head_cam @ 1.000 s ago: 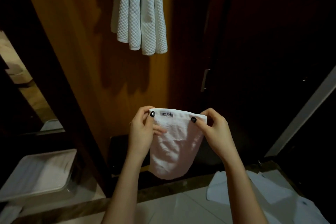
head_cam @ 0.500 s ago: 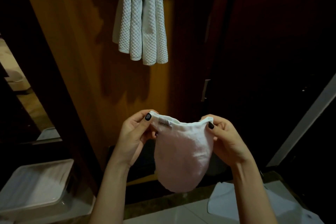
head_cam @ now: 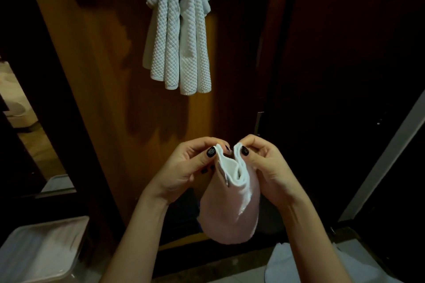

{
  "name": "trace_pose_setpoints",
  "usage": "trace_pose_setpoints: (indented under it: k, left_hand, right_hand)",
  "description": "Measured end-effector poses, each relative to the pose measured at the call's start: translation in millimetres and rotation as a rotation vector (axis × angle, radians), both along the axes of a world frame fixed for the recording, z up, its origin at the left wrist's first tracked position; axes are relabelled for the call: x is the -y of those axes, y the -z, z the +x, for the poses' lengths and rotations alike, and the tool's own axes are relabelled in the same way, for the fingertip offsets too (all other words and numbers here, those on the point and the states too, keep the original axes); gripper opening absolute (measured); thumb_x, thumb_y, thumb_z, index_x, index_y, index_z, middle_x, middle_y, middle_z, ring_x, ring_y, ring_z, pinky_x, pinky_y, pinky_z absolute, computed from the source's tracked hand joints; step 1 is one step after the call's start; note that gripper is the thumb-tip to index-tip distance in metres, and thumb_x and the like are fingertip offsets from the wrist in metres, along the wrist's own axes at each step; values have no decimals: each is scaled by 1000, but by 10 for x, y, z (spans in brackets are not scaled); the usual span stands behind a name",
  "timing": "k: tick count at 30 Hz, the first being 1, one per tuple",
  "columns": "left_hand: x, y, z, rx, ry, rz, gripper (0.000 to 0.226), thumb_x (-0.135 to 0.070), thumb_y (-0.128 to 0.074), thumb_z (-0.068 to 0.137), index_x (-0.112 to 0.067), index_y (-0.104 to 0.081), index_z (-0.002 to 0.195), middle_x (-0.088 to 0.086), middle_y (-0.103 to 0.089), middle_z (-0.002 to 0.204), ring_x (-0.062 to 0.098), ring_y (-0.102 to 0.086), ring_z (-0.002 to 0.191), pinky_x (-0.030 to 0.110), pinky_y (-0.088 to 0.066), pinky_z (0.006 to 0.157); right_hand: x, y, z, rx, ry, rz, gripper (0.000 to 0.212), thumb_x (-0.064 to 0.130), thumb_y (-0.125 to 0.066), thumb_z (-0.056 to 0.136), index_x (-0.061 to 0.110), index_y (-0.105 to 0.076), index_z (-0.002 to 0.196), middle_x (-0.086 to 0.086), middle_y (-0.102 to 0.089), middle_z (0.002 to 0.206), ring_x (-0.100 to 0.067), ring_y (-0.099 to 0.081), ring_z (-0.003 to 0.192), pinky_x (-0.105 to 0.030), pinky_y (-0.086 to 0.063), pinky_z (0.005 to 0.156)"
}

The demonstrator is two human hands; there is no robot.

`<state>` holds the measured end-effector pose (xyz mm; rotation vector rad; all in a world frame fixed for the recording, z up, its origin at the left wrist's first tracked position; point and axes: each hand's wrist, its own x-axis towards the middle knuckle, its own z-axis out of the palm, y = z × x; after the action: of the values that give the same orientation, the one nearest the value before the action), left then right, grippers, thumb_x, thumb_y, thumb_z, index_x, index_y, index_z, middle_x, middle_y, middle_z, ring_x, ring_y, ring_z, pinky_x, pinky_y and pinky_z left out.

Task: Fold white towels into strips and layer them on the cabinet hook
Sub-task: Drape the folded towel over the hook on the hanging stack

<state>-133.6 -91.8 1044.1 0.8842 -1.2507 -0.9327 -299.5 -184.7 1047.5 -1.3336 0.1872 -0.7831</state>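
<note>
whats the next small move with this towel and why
Probably close the gap: the left hand and right hand each pinch a top corner of the small towel, nearly touching, cloth sagging between. Meeting the corners would finish the fold into a strip.

No writing, brand or number can be read, not even on the white towel (head_cam: 232, 213). Pale marks on the dark thumbnail (head_cam: 211, 152) of the left hand (head_cam: 181, 174) are too small to make out.

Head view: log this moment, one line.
left hand pinches towel corner | right hand pinches other corner | corners close | hung towels above
</note>
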Motion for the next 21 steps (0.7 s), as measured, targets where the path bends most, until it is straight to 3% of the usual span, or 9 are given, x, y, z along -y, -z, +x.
trace_pose_setpoints:
  k: [5, 9, 13, 18, 21]
  left_hand:
    - [56, 80, -82, -17, 0, -34, 27, -43, -70, 84, -18, -75, 94, -2, -65, 119, 14, -63, 109, 22, -50, 84]
    - [90, 117, -218, -121, -13, -31, 27, -41, -75, 80, -20, -77, 97, -1, -69, 117, 17, -66, 108, 24, -53, 82]
    - [110, 191, -314, -181, -45, -3, 39, -43, -79, 74, -18, -76, 103, 7, -72, 112, 21, -68, 105, 27, -55, 80]
    - [135, 260, -397, -99, -17, -16, 33, -44, -75, 80, -18, -75, 101, 5, -71, 109, 22, -66, 105, 30, -54, 82]
    - [169, 293, -414, -17, -57, -62, 28, -41, -70, 85, -18, -74, 100, 4, -69, 109, 20, -63, 107, 28, -51, 86]
  right_hand:
    - [-51, 78, 38, 2, 93, 66, 14, 18, -71, 77, 6, -70, 84, -4, -71, 78, -12, -68, 69, -21, -54, 63]
    - [-77, 71, 40, -17, 178, 75, 11, 28, -75, 67, 21, -75, 76, 0, -72, 76, -9, -68, 68, -20, -55, 60]
    - [-53, 73, -20, -37, 254, 47, 6, 23, -75, 67, 27, -71, 70, 4, -69, 72, -6, -65, 65, -18, -52, 57]
    - [-38, 77, -143, -73, 220, 72, 2, 24, -75, 67, 23, -74, 68, 3, -69, 67, -6, -66, 60, -17, -51, 53]
    - [-3, 89, -251, -128, 280, 58, 12, 27, -68, 76, 21, -78, 75, 0, -73, 74, -8, -69, 68, -17, -53, 60]
